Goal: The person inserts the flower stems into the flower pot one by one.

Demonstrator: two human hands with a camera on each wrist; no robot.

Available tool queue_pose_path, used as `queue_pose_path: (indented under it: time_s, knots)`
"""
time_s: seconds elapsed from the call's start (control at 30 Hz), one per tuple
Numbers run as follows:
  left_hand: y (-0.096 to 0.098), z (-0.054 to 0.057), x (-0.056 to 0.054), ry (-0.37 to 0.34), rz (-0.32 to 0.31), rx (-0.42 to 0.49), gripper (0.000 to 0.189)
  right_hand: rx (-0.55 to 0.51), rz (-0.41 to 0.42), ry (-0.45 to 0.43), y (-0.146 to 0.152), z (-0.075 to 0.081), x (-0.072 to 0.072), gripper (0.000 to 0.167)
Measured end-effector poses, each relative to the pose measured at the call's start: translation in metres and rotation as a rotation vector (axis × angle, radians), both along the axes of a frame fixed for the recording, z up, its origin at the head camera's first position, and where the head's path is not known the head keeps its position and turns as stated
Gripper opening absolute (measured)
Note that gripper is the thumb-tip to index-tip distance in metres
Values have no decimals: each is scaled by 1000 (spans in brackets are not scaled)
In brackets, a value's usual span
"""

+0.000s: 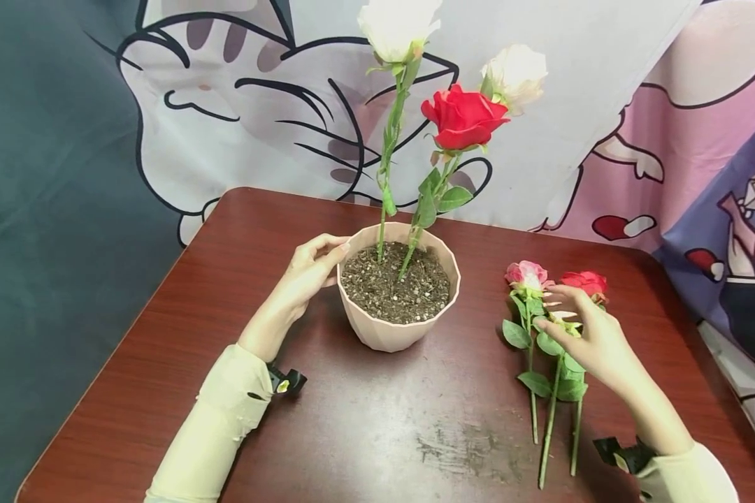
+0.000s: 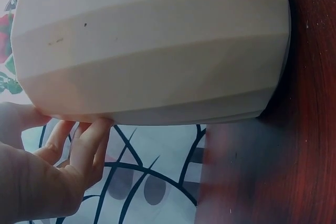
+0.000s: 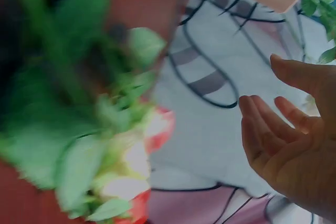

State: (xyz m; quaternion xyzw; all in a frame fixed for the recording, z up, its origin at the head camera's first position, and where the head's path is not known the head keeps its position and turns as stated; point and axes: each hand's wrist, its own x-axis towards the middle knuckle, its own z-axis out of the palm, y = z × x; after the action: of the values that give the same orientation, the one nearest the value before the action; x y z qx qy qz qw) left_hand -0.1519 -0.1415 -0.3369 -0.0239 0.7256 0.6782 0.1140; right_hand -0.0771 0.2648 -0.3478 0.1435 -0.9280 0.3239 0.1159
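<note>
A pale beige faceted flowerpot (image 1: 386,335) filled with dark soil (image 1: 398,297) stands on the table. Two stems rise from the soil close together on the left and right: a white rose (image 1: 398,31) tops one, and a red rose (image 1: 464,119) shows at the other, with a second white rose (image 1: 517,77) behind it. My left hand (image 1: 305,272) rests its fingertips against the pot's left side near the rim. Over the loose roses on the right, my right hand (image 1: 594,342) hovers with fingers spread and nothing held. Beneath it lie a pink rose (image 1: 528,276), another red rose (image 1: 585,281) and a cream-white rose (image 1: 566,325), partly hidden.
The brown wooden table (image 1: 182,335) has scuff marks (image 1: 459,447) near its front. Behind it hangs a printed cartoon-cat cloth (image 1: 214,147). The loose roses' stems point toward the front edge.
</note>
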Motion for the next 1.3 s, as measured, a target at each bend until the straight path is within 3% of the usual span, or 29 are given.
queue_pose_path:
  time_s: [0.3,0.5,0.67,1.0,1.3]
  knots:
    - [1,-1,0,-4,8,16,34,62,-146,-159,16,-23,21,44]
    - [-2,1,0,-8,11,20,33,176,-124,-288,8,-38,21,44]
    - [-1,0,0,-18,10,32,34,211,-135,-412,2,-46,20,49]
    - [1,-4,0,-39,6,45,33,305,-92,-455,2,-55,14,23]
    - [-1,-2,0,-34,5,45,34,271,-74,-447,4,-52,15,18]
